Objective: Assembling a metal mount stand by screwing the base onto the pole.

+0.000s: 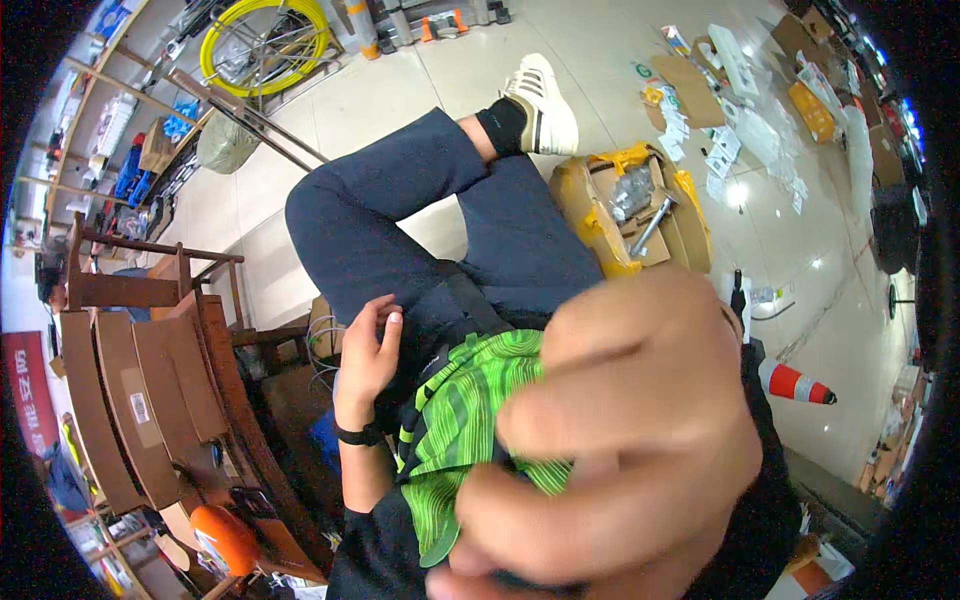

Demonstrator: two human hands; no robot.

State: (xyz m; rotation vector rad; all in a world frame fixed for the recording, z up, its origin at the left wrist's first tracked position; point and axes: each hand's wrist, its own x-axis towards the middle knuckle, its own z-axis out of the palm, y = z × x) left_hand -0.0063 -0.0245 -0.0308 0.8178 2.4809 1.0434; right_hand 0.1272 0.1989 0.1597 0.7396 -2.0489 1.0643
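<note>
One green striped cloth item [470, 420], w/ black straps, lies in the person's lap, between both hands. Judging by folds it's soft, light, floppy; prob. best gripped at the black strap or a bunched edge, since flat fabric would slip. Left hand [368, 355] rests on its upper-left edge by the thigh, fingers loosely curled, not clearly gripping. Right hand [620, 440] is close to the camera, blurred, fingers curled in; can't tell if it grasps anything. Nearby: 1 open cardboard box [630, 210] w/ metal parts, 1 orange cone [795, 383].
</note>
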